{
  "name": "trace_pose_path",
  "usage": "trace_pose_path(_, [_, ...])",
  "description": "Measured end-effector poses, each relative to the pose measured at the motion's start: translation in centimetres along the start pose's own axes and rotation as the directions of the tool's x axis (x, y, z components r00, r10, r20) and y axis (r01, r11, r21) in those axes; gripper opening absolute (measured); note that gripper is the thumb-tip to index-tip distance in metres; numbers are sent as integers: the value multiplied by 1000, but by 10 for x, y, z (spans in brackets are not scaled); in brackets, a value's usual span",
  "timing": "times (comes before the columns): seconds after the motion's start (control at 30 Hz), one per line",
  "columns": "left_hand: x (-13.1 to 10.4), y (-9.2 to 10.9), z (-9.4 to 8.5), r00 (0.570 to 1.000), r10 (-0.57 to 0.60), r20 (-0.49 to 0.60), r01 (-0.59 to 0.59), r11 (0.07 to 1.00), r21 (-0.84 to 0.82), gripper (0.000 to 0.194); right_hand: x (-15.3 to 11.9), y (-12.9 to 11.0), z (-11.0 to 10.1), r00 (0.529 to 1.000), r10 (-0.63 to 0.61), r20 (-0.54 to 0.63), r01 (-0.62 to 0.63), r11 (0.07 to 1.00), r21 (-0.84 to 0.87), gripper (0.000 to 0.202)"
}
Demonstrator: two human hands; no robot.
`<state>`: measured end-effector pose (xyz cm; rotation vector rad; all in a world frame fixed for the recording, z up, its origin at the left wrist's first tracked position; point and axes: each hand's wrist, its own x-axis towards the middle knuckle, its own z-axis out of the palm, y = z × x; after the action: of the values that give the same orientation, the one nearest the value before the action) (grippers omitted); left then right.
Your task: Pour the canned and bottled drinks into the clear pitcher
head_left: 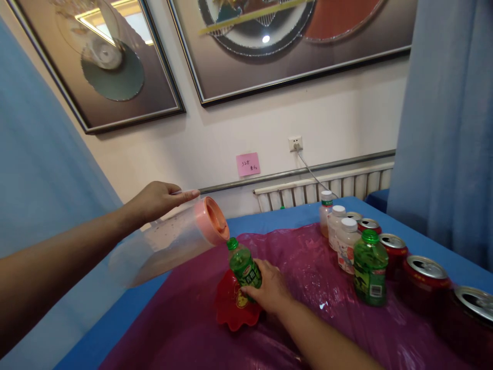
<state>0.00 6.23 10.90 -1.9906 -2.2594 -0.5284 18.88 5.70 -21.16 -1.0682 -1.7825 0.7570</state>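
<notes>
My left hand (159,201) is closed on the handle of a translucent plastic pitcher (169,239), which is tipped nearly onto its side with its orange lid toward the right. Just below the lid's edge is the mouth of a small green bottle (244,262). Fingers of my right hand (269,288) wrap around this bottle, which leans a little to the left. Beneath the bottle lies a red scalloped dish (234,308) with a yellow print. Whether liquid is passing from the pitcher to the bottle cannot be made out.
A crinkled purple plastic sheet (185,318) covers much of the blue table (250,224). On the right stand another green bottle (370,270), several white-capped bottles (347,244) and several opened red cans (425,280). Behind are a radiator (339,185) and a plugged-in cord (308,167).
</notes>
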Motion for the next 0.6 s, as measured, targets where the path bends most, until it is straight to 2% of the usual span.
trace_pose_path(0.33, [3,3,0,1000,21,12,-21,1000,15,64,-1,1,0,1000,2,-4,-2,1000,8,59])
trace_pose_path(0.6, [6,5,1,1000,23,-6,-23,999,32,59,0,-1,-1,1000,-2,-6,2,1000,9,57])
